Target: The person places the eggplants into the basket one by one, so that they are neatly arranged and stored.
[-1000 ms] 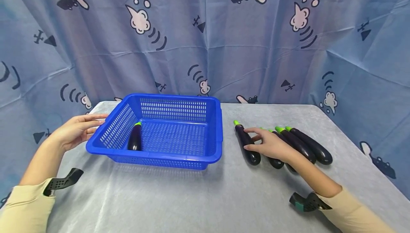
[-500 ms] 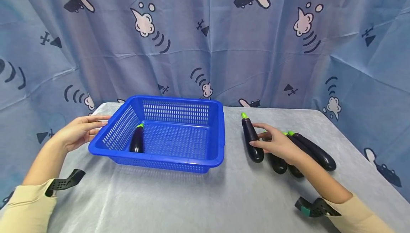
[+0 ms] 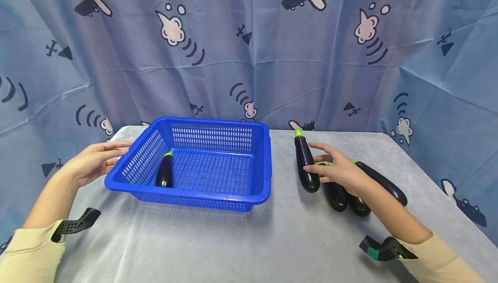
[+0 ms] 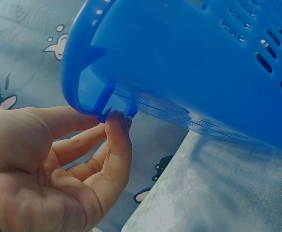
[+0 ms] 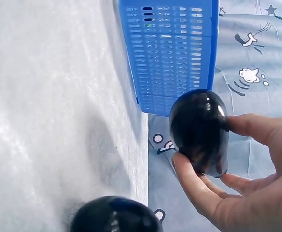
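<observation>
My left hand (image 3: 90, 162) is at the left end of a blue plastic basket (image 3: 186, 191). In the left wrist view its thumb and fingers pinch the basket's rim (image 4: 73, 72). Inside the basket, one dark eggplant (image 3: 164, 171) with a green stem lies near the left wall. My right hand (image 3: 344, 171) grips another eggplant (image 3: 305, 162) by its sides, stem pointing away. In the right wrist view this eggplant (image 5: 199, 130) is held between thumb and fingers, above the table, its rounded end facing the camera.
Right of the held eggplant several more lie on the grey-white tabletop (image 3: 249, 244), among them a near eggplant (image 3: 335, 196) and the rightmost eggplant (image 3: 383, 181). The right forearm partly covers them. A blue patterned curtain (image 3: 249, 58) hangs behind the table.
The right hand has closed round the leftmost eggplant of the group and raised it off the table. The left hand and the basket stay in place; the head view has shifted slightly.
</observation>
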{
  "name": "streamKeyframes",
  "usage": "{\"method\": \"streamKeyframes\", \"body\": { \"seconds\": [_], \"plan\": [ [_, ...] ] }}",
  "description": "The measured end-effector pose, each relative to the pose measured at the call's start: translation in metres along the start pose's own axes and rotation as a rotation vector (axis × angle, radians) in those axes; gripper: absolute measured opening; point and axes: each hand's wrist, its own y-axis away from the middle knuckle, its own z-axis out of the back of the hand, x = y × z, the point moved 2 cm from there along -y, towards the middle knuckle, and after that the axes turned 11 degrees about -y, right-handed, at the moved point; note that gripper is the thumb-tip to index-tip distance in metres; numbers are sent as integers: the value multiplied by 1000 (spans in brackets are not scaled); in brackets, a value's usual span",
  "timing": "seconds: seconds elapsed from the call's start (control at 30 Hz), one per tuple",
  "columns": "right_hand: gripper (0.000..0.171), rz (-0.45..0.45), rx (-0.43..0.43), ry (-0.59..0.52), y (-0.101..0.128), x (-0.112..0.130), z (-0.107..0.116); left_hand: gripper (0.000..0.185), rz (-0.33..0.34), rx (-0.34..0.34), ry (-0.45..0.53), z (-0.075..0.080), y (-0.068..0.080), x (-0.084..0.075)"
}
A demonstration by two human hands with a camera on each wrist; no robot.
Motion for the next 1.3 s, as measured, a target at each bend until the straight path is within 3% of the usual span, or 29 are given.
{"method": "streamKeyframes", "body": {
  "seconds": [1.3],
  "plan": [
    [89,84,16,-95,-5,53,-19,39,-27,6,7,4,6,4]
  ]
}}
